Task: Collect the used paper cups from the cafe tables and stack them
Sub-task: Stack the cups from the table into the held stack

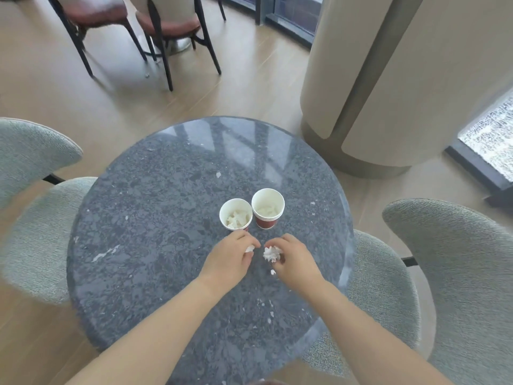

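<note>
Two paper cups stand side by side on the round grey stone table (155, 218). The left cup (236, 214) has crumpled white tissue inside. The right one (268, 208) looks like a stack of red cups with white paper in the top one. Just in front of them, my left hand (230, 258) pinches a small scrap of tissue (249, 248). My right hand (294, 259) is closed on a bigger crumpled tissue wad (269, 253). Both hands rest close together, near the cups but not touching them.
Small white paper scraps (270, 314) lie on the table near my right forearm. Grey-green upholstered chairs flank the table at left (36, 218) and right (449, 273). A cream pillar (388, 79) stands at the back right, dark-legged chairs (166, 26) beyond.
</note>
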Motion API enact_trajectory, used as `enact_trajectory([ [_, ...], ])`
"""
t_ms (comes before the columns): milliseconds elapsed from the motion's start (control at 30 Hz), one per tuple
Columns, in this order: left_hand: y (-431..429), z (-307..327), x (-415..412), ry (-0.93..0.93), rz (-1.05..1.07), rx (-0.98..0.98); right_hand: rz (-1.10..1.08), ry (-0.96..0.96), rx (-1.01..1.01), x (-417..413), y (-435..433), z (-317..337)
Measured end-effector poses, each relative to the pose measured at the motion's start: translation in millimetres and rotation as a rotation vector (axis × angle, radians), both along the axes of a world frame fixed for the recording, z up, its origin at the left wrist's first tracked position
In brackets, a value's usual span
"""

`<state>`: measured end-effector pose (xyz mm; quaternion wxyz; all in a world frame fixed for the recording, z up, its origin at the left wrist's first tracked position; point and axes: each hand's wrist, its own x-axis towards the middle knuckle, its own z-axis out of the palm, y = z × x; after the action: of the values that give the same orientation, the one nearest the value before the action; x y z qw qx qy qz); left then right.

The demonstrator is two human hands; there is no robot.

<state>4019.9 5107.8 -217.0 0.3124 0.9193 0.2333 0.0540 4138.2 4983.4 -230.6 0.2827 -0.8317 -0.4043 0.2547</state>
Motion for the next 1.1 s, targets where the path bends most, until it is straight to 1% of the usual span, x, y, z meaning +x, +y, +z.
enact_trajectory([
  [133, 29, 34, 10, -0.043, 0.106, 0.050, -0.063, -0.069, 0.104, 5, 27, 33],
  [233, 43, 44, 14, -0.012, 0.098, 0.043, -0.086, -0.116, 0.122, 11, 45, 47],
  [333, 49, 43, 8, 0.011, 0.087, 0.054, -0.082, -0.129, 0.107, 12, 59, 52],
  [400, 52, 39, 0, 0.008, 0.095, 0.059, -0.065, -0.108, 0.105, 11, 68, 52],
  [567, 64, 31, -10, 0.085, 0.102, 0.089, -0.063, -0.045, 0.139, 8, 81, 52],
  [700, 69, 28, -4, 0.075, 0.070, 0.081, -0.104, -0.092, 0.173, 7, 64, 44],
  [800, 69, 22, 7, 0.123, 0.052, 0.070, -0.092, -0.098, 0.120, 5, 43, 32],
  [867, 68, 17, 15, 0.162, 0.023, 0.075, -0.024, -0.104, 0.052, 6, 30, 21],
  [1000, 65, 6, 25, 0.240, -0.026, 0.120, 0.146, -0.142, -0.182, 11, 14, 1],
  [1100, 65, 2, 27, 0.236, -0.021, 0.150, 0.230, -0.129, -0.338, 12, 7, -13],
])
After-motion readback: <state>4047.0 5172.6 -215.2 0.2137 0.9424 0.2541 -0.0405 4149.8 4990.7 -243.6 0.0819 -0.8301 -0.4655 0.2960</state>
